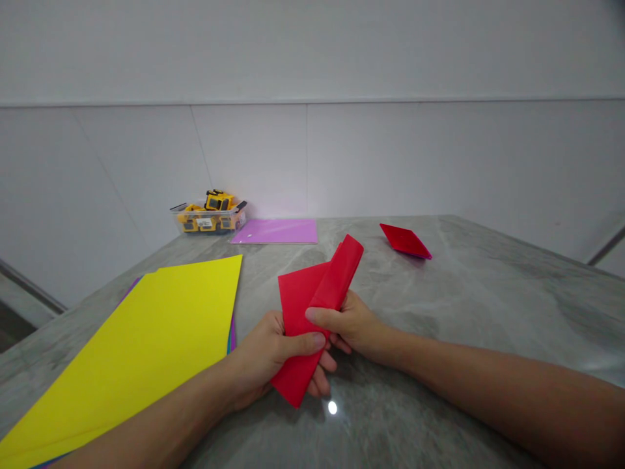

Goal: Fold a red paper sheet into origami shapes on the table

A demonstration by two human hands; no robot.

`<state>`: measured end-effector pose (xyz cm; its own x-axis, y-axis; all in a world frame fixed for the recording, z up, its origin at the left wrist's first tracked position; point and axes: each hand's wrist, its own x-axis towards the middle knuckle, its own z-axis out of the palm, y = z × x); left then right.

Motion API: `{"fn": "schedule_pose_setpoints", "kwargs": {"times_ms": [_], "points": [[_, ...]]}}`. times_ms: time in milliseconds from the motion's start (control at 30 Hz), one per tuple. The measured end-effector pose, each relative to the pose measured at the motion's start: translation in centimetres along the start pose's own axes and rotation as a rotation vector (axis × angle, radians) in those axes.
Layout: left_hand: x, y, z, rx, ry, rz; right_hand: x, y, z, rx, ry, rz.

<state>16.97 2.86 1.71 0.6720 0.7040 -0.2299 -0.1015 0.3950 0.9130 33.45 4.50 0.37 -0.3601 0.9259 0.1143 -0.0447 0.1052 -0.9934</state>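
A red sheet of paper (pixel 303 290), partly folded, is held above the table between both my hands. Its right side is doubled over into a narrow slanting flap that reaches up to the right. My left hand (pixel 288 348) grips the lower part, thumb flat across the front and fingers behind. Higher up, my right hand (pixel 354 326) pinches the folded flap, with its thumb on the front and most of its fingers hidden behind the paper.
Yellow paper (pixel 161 339) lies on the left over purple and blue sheets. A clear bin (pixel 209 221) of yellow toy vehicles stands at the back left beside a flat lilac sheet (pixel 278 231). A red folded paper piece (pixel 405 241) rests at the back right of the grey table (pixel 488 306).
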Motion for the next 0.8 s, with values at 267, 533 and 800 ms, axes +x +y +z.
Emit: {"fn": "schedule_pose_setpoints", "kwargs": {"times_ms": [267, 533, 800], "points": [[0.05, -0.10, 0.10, -0.068, -0.041, 0.032, -0.05, -0.32, -0.22, 0.023, -0.041, -0.013], [0.04, -0.85, -0.41, -0.028, -0.184, 0.033, -0.10, -0.02, -0.29, 0.069, -0.076, -0.070], [0.44, -0.30, 0.02, 0.004, 0.125, 0.033, 0.02, 0.11, -0.01, 0.096, -0.075, -0.079]]}}
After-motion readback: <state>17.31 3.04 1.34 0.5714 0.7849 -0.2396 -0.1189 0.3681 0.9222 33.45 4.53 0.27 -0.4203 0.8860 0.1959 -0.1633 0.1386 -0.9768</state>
